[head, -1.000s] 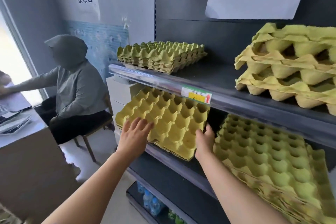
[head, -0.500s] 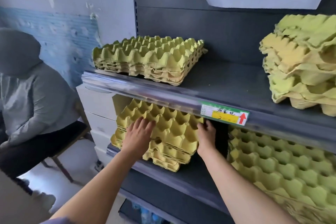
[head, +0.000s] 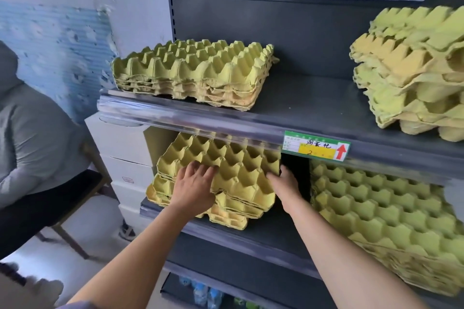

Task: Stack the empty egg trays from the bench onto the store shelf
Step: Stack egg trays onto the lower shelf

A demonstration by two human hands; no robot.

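Observation:
A yellow-green empty egg tray (head: 233, 158) lies tilted on top of a short stack of egg trays (head: 226, 217) at the left end of the middle shelf (head: 253, 241). My left hand (head: 194, 188) rests flat on the tray's near cups, fingers spread. My right hand (head: 285, 183) holds the tray's right edge, its fingertips hidden behind the rim. The tray's far part sits under the upper shelf.
The upper shelf (head: 288, 105) carries a tray stack at left (head: 193, 70) and a taller one at right (head: 414, 70). A wide tray stack (head: 389, 213) fills the middle shelf's right. A seated person (head: 32, 133) and a white cabinet (head: 120, 158) are on the left. Bottles (head: 200, 293) stand below.
The tray went from held in front of the shelf to lying on the stack inside it. Both hands followed it in, and my view moved closer and to the right.

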